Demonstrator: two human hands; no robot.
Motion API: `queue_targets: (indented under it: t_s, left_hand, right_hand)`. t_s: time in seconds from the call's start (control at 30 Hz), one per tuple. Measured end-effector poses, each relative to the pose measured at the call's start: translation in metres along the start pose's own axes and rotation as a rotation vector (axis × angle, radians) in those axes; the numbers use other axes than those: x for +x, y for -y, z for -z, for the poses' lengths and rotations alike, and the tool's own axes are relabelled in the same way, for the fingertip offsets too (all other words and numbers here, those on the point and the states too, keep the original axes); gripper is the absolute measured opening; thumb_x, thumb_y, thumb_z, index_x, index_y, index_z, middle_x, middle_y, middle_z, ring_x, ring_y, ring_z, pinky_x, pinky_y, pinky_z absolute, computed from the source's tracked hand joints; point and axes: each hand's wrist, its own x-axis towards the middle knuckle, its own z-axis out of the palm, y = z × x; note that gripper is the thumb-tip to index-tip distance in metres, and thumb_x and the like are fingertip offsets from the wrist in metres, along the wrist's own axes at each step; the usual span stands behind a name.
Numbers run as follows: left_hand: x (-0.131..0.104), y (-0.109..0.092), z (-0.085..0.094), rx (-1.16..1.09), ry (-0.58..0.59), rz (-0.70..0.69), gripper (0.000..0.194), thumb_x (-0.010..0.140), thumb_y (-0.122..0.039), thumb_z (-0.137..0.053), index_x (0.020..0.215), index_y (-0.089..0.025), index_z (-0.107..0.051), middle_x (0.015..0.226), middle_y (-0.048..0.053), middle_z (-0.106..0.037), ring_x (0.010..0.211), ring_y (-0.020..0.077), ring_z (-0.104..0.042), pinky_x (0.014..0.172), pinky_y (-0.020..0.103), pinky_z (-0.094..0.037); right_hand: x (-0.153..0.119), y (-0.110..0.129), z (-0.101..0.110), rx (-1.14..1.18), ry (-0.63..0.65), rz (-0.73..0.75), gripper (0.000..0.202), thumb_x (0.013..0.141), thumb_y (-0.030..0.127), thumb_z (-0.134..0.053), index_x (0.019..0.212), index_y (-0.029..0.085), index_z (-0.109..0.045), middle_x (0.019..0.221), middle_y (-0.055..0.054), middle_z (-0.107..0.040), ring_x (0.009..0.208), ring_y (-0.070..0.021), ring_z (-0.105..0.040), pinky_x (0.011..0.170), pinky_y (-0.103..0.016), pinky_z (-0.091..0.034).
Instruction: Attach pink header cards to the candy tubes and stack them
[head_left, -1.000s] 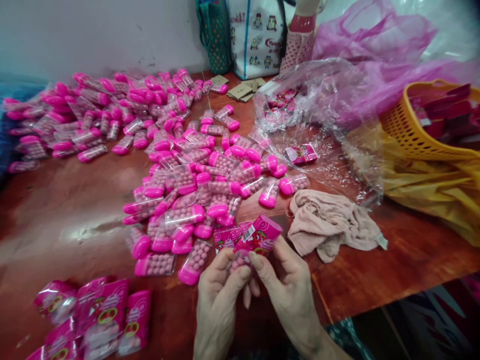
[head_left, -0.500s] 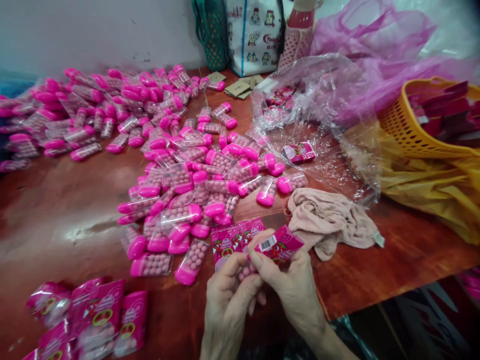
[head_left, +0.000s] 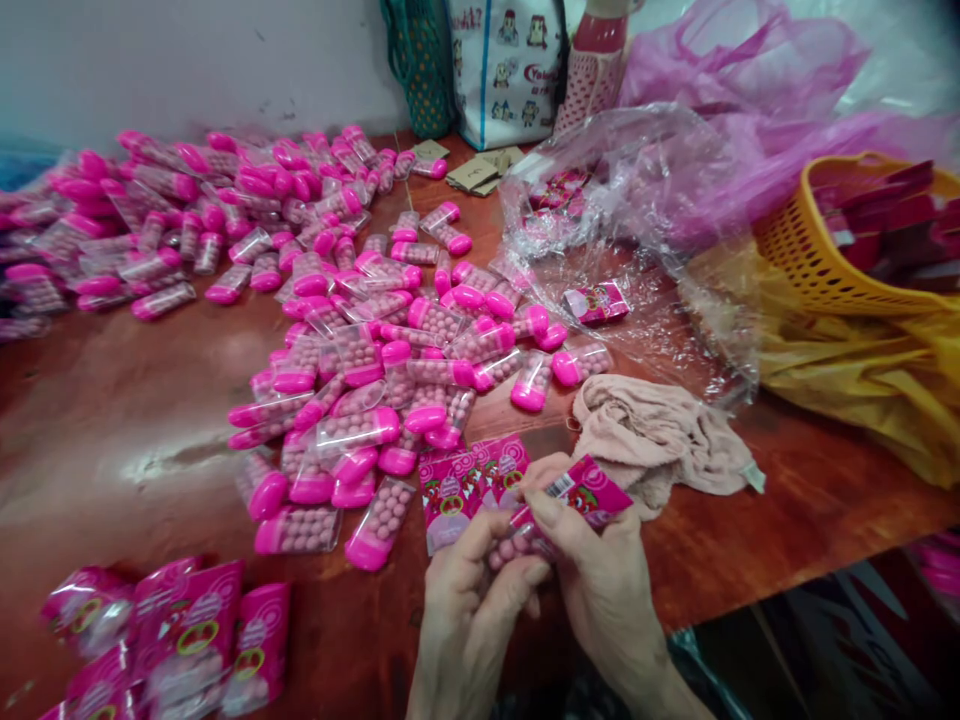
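Two hands of mine are reaching in from the near edge, backs up, wrists apart and fingers converging. My left hand (head_left: 471, 590) is pinching the clear, ball-filled end of one printed packet (head_left: 581, 492), and my right hand (head_left: 604, 575) is closing its grip on the printed part, thumb on top. Both grips are holding this packet just above the bench (head_left: 150, 400), near the crumpled cloth (head_left: 664, 432). Capped tubes (head_left: 356, 428), clear with bright pink caps, are holding pale pink balls; they are lying in two joined heaps, overlapping too much for me to count. At least two printed sleeves (head_left: 448, 492) are lying overlapped just beyond my left hand. At lower left, at least five filled packets (head_left: 193, 630) are bunching together, balls showing in their clear ends. One yellow basket (head_left: 806, 245) is holding many dark pink folded pieces (head_left: 881, 225). One small printed pack (head_left: 598, 302) is resting among the clear plastic (head_left: 645, 330), and one white bag (head_left: 510, 75) is standing beside one green bag (head_left: 420, 75) at the back.
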Motion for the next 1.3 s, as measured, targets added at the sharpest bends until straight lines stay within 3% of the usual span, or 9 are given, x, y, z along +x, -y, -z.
queue_targets:
  t_s: [0.13, 0.23, 0.37, 0.57, 0.77, 0.9, 1.1, 1.2, 1.3]
  left_hand:
    - [-0.003, 0.0, 0.0, 0.006, -0.043, 0.001, 0.012, 0.07, -0.029, -0.066, 0.07, -0.017, -0.064, 0.044, -0.002, -0.054, 0.036, 0.0065, -0.037, 0.035, 0.018, -0.024]
    - [-0.004, 0.002, 0.002, 0.017, -0.076, 0.005, 0.016, 0.071, -0.033, -0.066, 0.073, -0.017, -0.066, 0.045, -0.001, -0.054, 0.037, 0.0067, -0.038, 0.036, 0.018, -0.026]
    - [-0.002, 0.007, 0.003, 0.03, -0.078, 0.018, 0.02, 0.072, -0.034, -0.066, 0.08, -0.015, -0.067, 0.047, -0.001, -0.054, 0.038, 0.0069, -0.041, 0.036, 0.017, -0.028]
    - [0.006, 0.005, 0.004, -0.148, -0.02, -0.02, 0.026, 0.076, -0.032, -0.062, 0.095, -0.015, -0.062, 0.046, -0.001, -0.057, 0.036, 0.008, -0.044, 0.035, 0.016, -0.03]
    - [0.014, 0.003, 0.01, -0.346, 0.132, 0.026, 0.025, 0.083, -0.033, -0.054, 0.095, -0.014, -0.065, 0.064, 0.006, -0.067, 0.052, 0.0156, -0.06, 0.046, 0.025, -0.048]
    - [0.017, 0.004, 0.018, -0.261, 0.116, 0.029, 0.017, 0.076, -0.022, -0.063, 0.091, -0.016, -0.07, 0.069, 0.005, -0.07, 0.058, 0.0142, -0.062, 0.058, 0.025, -0.051]
    - [0.022, 0.004, 0.026, -0.172, 0.075, 0.05, 0.009, 0.067, -0.02, -0.071, 0.075, -0.019, -0.075, 0.065, 0.003, -0.071, 0.059, 0.0149, -0.063, 0.056, 0.022, -0.05]
    - [0.021, 0.001, 0.026, 0.045, 0.12, -0.051, 0.01, 0.068, -0.018, -0.07, 0.076, -0.022, -0.076, 0.065, 0.003, -0.071, 0.058, 0.0159, -0.063, 0.055, 0.022, -0.049]
    - [0.018, -0.001, 0.026, 0.224, 0.075, -0.238, 0.016, 0.072, -0.016, -0.067, 0.079, -0.027, -0.076, 0.066, 0.0, -0.072, 0.058, 0.0153, -0.063, 0.059, 0.022, -0.049]
  right_hand:
    - [-0.001, -0.001, -0.002, -0.064, 0.023, 0.013, 0.005, 0.077, 0.023, -0.061, 0.074, 0.02, -0.06, 0.055, 0.005, -0.055, 0.044, -0.0097, -0.051, 0.043, -0.02, -0.044]
    - [-0.003, -0.004, -0.003, -0.124, 0.046, -0.034, 0.008, 0.079, 0.027, -0.06, 0.075, 0.019, -0.06, 0.05, 0.005, -0.054, 0.038, -0.0089, -0.047, 0.036, -0.018, -0.039]
    - [-0.003, -0.01, -0.001, -0.176, 0.011, -0.058, 0.018, 0.078, 0.031, -0.062, 0.07, 0.015, -0.063, 0.051, 0.002, -0.059, 0.041, -0.0104, -0.052, 0.038, -0.019, -0.043]
    - [0.007, -0.011, 0.002, 0.092, 0.108, -0.144, 0.036, 0.083, 0.039, -0.056, 0.058, 0.014, -0.061, 0.044, 0.002, -0.053, 0.034, -0.008, -0.046, 0.034, -0.019, -0.039]
    - [0.014, -0.006, 0.002, 0.228, -0.013, -0.118, 0.021, 0.08, 0.036, -0.063, 0.071, 0.016, -0.067, 0.046, 0.004, -0.054, 0.041, -0.0086, -0.048, 0.043, -0.019, -0.043]
    - [0.015, -0.005, 0.0, 0.252, 0.001, -0.158, 0.022, 0.081, 0.037, -0.06, 0.073, 0.017, -0.068, 0.05, 0.002, -0.06, 0.044, -0.0107, -0.054, 0.045, -0.021, -0.047]
    - [0.013, -0.005, -0.004, 0.237, -0.001, -0.285, 0.028, 0.079, 0.043, -0.061, 0.082, 0.016, -0.068, 0.046, 0.003, -0.058, 0.034, -0.0088, -0.051, 0.034, -0.018, -0.044]
    - [0.012, -0.005, -0.005, 0.223, -0.067, -0.38, 0.034, 0.076, 0.049, -0.062, 0.078, 0.015, -0.067, 0.043, 0.005, -0.054, 0.027, -0.004, -0.042, 0.027, -0.012, -0.036]
    - [0.012, -0.005, -0.003, 0.211, -0.073, -0.39, 0.035, 0.076, 0.049, -0.062, 0.076, 0.014, -0.067, 0.04, 0.006, -0.051, 0.027, -0.0012, -0.04, 0.026, -0.007, -0.032]
